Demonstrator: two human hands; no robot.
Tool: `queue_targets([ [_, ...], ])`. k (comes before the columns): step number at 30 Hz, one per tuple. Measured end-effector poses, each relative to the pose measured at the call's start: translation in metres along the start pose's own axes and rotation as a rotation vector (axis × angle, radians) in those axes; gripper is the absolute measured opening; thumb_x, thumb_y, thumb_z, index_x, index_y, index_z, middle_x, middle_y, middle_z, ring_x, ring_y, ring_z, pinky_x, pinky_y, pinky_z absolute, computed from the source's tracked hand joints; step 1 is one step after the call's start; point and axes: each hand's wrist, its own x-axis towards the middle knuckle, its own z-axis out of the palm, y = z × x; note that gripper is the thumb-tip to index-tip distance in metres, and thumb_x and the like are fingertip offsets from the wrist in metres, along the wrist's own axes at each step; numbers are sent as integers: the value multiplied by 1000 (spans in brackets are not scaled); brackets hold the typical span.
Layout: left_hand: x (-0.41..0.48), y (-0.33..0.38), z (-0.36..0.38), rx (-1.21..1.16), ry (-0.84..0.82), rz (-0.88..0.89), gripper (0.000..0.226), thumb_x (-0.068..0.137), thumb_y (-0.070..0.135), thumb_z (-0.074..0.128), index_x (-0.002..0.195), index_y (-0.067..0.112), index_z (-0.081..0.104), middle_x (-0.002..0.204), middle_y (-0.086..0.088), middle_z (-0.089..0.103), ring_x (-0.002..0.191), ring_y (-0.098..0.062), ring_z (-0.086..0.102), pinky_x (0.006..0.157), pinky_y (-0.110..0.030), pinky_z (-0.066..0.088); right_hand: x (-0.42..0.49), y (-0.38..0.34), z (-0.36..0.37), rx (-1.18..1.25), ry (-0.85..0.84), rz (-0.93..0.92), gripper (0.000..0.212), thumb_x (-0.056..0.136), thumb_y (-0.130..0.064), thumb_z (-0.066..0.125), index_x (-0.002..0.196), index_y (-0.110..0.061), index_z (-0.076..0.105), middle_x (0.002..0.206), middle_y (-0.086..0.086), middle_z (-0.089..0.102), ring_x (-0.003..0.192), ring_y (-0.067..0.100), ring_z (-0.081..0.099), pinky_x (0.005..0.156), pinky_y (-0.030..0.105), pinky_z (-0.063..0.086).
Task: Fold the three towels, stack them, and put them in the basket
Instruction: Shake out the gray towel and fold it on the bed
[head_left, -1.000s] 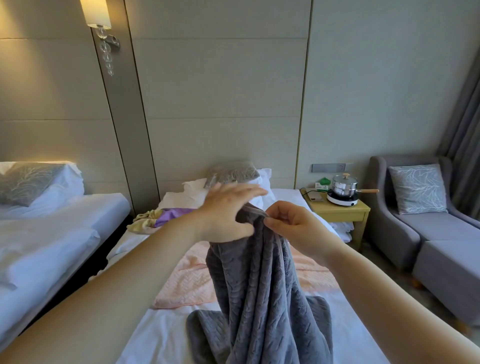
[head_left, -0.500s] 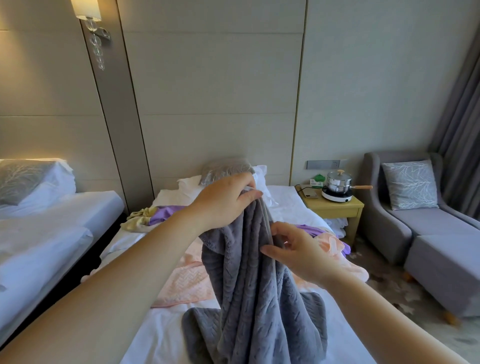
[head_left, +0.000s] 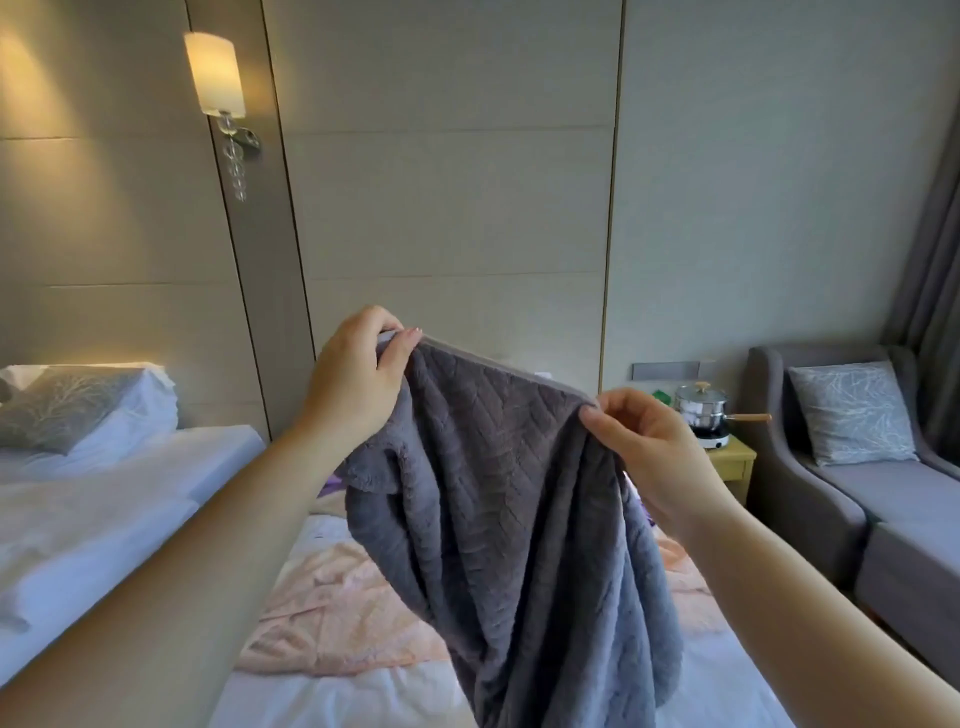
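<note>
Over the bed (head_left: 337, 696), left hand (head_left: 358, 379) and right hand (head_left: 644, 441) pinch towel (head_left: 509, 493) edge.

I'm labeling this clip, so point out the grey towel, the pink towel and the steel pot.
grey towel (head_left: 509, 493): head view, middle of the hanging cloth.
pink towel (head_left: 337, 613): head view, rumpled part left of the grey towel.
steel pot (head_left: 698, 413): head view, its shiny side wall.

hands: left (head_left: 358, 384) and right (head_left: 641, 447) moved apart along the towel's top hem | towel (head_left: 498, 499): went from a bunched column to a spread upper edge, raised higher above the bed | camera: tilted upward
</note>
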Motion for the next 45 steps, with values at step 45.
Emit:
queue_targets([
  [45,-14,1,16,-494,-187,-112,8,91,10,62,92,17,66,88,9,64,82,-1,57,78,-13,43,-37,58,26,-739,-273,-44,18,89,-23,62,76,-33,56,74,-15,56,71,6,52,64,14,38],
])
